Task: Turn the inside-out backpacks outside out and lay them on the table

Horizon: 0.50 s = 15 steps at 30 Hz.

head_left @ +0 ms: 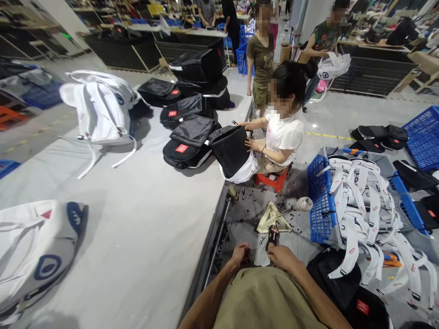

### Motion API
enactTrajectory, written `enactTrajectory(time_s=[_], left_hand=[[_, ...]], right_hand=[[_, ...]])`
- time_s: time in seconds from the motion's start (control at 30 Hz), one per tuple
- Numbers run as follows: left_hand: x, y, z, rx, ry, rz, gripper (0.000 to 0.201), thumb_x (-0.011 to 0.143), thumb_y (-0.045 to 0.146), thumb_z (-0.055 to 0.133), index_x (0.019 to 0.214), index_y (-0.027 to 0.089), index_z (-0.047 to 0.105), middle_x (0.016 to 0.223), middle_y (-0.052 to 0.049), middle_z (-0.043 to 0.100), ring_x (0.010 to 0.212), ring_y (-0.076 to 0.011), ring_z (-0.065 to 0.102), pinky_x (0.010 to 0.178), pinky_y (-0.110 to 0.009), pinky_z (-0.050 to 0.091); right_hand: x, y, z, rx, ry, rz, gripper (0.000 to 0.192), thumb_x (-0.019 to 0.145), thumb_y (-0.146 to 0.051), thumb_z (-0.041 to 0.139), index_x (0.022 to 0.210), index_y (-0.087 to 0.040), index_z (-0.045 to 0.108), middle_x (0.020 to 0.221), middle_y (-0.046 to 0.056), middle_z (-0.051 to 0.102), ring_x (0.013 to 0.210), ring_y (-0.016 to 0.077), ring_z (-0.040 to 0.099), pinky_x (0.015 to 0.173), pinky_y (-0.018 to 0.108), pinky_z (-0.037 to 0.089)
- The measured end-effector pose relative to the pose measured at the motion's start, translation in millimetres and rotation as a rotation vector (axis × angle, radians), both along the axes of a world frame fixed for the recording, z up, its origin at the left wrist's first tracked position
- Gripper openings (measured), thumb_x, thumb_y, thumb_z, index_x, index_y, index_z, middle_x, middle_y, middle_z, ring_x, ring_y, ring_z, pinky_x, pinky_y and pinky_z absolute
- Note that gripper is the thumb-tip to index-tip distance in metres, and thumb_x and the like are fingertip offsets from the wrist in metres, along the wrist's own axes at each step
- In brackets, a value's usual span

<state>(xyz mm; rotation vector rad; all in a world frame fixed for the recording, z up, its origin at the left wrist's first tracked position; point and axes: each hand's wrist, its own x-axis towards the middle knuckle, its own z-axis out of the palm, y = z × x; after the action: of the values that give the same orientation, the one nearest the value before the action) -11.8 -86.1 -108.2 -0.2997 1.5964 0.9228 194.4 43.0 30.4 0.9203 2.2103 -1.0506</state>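
Both bare hands hang low at the bottom centre of the frame, just ahead of the olive clothing (267, 301). The left hand (242, 252) is loosely curled near the edge of the table (147, 237); whether anything sits inside it, I cannot tell. The right hand (284, 258) has its fingers turned away, so its grip cannot be told either; it is nearest the black bags (334, 269) at the lower right. Neither visibly touches a bag, so their handling looks paused. One white backpack (41, 260) lies at the lower left, another (103, 107) at the upper left, and black backpacks (190, 137) lie and stack at the upper centre. A seated co-worker (283, 132) has both hands on an open black-and-white bag (229, 155), which seems unfinished. White bags (363, 196) heap over the blue crate (317, 201) at right; whether those are done or waiting is unclear.
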Motion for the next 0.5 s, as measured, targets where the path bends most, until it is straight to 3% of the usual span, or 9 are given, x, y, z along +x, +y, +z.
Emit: enactTrajectory(time_s=[0.2,0.5], left_hand=[[-2.1,0.2,0.8,0.008,0.021,0.028,0.029,0.076,0.006,0.078,0.084,0.025,0.057,0.059,0.003,0.059,0.047,-0.0146,0.053,0.047,-0.025,0.042],[-11.9,-1.6,13.9,-0.032,0.034,0.065,0.026,0.081,0.021,0.083,0.089,0.028,0.059,0.062,0.003,0.063,0.053,-0.0166,0.063,0.05,-0.025,0.049]], right_hand=[[-5.2,-0.1,-4.3,-0.005,-0.003,-0.002,0.037,0.107,-0.036,0.055,0.13,-0.028,0.083,0.127,0.013,0.08,0.113,0.0262,0.075,0.089,0.031,0.044],[-21.0,0.3,7.4,0.009,0.011,0.043,0.035,0.105,-0.026,0.055,0.122,-0.025,0.085,0.126,0.012,0.083,0.119,0.0263,0.075,0.09,0.03,0.042]])
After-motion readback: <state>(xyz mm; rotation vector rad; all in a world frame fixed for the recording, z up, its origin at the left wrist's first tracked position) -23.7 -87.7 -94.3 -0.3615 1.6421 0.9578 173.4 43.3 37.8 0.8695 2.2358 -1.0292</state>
